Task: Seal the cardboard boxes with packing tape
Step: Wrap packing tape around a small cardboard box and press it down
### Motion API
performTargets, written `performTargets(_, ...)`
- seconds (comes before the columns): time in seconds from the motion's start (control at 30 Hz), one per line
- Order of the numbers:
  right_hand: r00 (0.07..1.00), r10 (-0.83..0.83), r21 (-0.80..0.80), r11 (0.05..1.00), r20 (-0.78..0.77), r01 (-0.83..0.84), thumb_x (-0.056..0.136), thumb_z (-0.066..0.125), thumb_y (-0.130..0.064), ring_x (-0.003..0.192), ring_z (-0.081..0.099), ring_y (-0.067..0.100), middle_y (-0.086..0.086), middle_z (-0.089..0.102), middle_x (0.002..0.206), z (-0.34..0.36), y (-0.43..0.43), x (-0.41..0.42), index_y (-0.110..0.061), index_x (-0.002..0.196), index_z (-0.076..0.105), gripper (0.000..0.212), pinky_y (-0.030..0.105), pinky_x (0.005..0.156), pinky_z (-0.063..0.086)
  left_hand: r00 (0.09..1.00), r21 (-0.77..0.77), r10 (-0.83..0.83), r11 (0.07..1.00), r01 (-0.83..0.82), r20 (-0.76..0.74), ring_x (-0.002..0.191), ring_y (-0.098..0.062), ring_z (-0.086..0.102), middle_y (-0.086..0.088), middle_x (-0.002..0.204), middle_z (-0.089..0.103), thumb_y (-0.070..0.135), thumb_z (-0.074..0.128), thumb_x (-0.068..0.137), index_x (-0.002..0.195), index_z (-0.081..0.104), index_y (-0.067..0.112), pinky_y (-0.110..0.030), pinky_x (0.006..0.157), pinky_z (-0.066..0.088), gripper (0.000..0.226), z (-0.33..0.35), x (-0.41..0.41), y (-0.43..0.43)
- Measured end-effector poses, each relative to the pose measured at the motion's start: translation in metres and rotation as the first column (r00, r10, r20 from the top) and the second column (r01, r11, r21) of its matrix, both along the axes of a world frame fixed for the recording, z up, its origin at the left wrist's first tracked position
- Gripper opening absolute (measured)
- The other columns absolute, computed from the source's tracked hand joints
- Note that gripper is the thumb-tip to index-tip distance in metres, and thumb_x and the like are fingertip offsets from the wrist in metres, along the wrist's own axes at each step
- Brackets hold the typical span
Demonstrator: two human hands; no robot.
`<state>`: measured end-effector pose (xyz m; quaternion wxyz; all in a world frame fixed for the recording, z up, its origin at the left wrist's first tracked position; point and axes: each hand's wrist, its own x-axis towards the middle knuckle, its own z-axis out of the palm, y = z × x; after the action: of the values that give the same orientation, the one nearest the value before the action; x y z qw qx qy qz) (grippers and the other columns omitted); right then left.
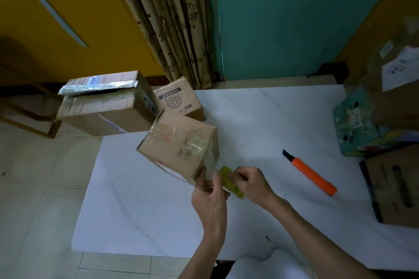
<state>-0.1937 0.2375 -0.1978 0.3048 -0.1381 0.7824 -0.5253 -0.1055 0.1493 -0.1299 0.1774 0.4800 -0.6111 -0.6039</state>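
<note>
Item: cardboard box, tilted just beyond the left hand, which pinches its near corner; right hand grips tape roll alongside; advised: keep strip taut, press flat along seam.

The tape roll you hold is yellow-green. At 11 o'clock from it, your cardboard box is plain brown, printed with black handling symbols and a red scrawl, under glossy clear tape. At 3 o'clock the knife is orange with a black tip, on a white table veined faintly grey. At 2 o'clock sits a teal box with mottled pale and dark print. Farther off at 11 o'clock, the curtain is beige with brown flowers, and at 1 o'clock the wall is teal.
</note>
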Motion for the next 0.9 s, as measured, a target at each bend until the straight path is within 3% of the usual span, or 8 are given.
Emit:
performTargets(0.13,1.000,-0.009,0.000,1.000,0.022,0.009,0.082,0.062,-0.064,0.051,0.036,0.013,-0.001,0.038,0.052,0.000,0.000,0.003,-0.004,0.060,0.044,0.066,0.031,0.051,0.032,0.974,0.157,0.179,0.975,-0.157,-0.140,0.069,-0.012,0.056,-0.006,0.077,0.072,0.026,0.069,0.096,0.097,0.078,0.029,-0.031,0.068,0.051,0.009,0.001,-0.010,-0.004)
performTargets(0.27,0.998,-0.006,0.003,1.000,0.060,0.006,0.085,0.065,-0.056,0.052,0.037,0.012,-0.001,0.038,0.053,-0.002,-0.003,0.004,-0.005,0.060,0.045,0.060,0.030,0.052,0.032,0.966,0.169,0.200,0.971,-0.172,-0.162,0.069,0.006,0.063,0.017,0.077,0.075,0.020,0.067,0.097,0.097,0.076,0.026,-0.012,0.067,0.050,0.011,-0.001,-0.011,-0.008)
performTargets(0.43,0.992,-0.058,0.025,0.998,0.112,0.056,0.090,0.068,-0.040,0.056,0.042,0.010,-0.001,0.046,0.057,-0.007,0.004,0.002,0.000,0.066,0.054,0.048,0.028,0.056,0.034,0.974,0.144,0.148,0.982,-0.124,-0.169,0.090,0.004,0.069,0.017,0.094,0.078,0.022,0.067,0.096,0.110,0.074,0.019,-0.012,0.076,0.053,0.016,-0.005,-0.008,-0.014)
performTargets(0.53,0.985,-0.170,0.111,0.979,-0.011,0.170,0.092,0.068,-0.022,0.065,0.059,0.008,-0.007,0.065,0.067,-0.018,0.023,-0.008,-0.010,0.071,0.067,0.024,0.028,0.066,0.048,0.976,0.130,0.137,0.985,-0.116,-0.170,0.089,0.004,0.069,0.017,0.094,0.078,0.023,0.067,0.096,0.111,0.074,0.019,-0.012,0.076,0.053,0.017,-0.010,-0.007,-0.018)
performTargets(0.63,0.898,-0.305,0.295,0.868,-0.318,0.399,0.088,0.067,-0.009,0.091,0.063,0.023,0.005,0.070,0.092,-0.033,0.057,-0.029,-0.011,0.090,0.071,0.005,0.037,0.084,0.052,0.978,0.114,0.133,0.987,-0.115,-0.161,0.092,-0.001,0.070,0.010,0.098,0.078,0.024,0.067,0.096,0.112,0.076,0.016,-0.014,0.077,0.053,0.020,-0.013,-0.005,-0.025)
performTargets(0.7,0.846,-0.259,0.480,0.729,-0.466,0.488,0.085,0.067,-0.005,0.106,0.054,0.035,0.015,0.065,0.110,-0.039,0.082,-0.045,-0.007,0.106,0.069,0.021,0.046,0.089,0.046,0.980,0.101,0.120,0.989,-0.105,-0.159,0.098,-0.005,0.070,0.006,0.105,0.078,0.024,0.067,0.096,0.115,0.076,0.011,-0.015,0.081,0.054,0.025,-0.016,-0.004,-0.027)
performTargets(0.8,0.888,-0.170,0.713,0.540,-0.428,0.447,0.086,0.069,-0.011,0.117,0.043,0.041,0.021,0.053,0.129,-0.042,0.107,-0.062,-0.005,0.123,0.060,0.039,0.049,0.090,0.041,0.982,0.088,0.104,0.992,-0.091,-0.156,0.105,-0.008,0.070,0.003,0.110,0.077,0.026,0.067,0.096,0.116,0.076,0.009,-0.017,0.086,0.055,0.028,-0.016,-0.004,-0.028)
performTargets(0.9,0.944,-0.100,0.829,0.456,-0.315,0.325,0.090,0.067,-0.018,0.113,0.046,0.039,0.021,0.055,0.121,-0.051,0.118,-0.065,-0.004,0.116,0.059,0.030,0.047,0.088,0.043,0.986,0.081,0.082,0.994,-0.071,-0.145,0.104,-0.007,0.070,0.004,0.108,0.078,0.025,0.066,0.097,0.115,0.076,0.009,-0.016,0.085,0.056,0.027,-0.015,-0.003,-0.029)
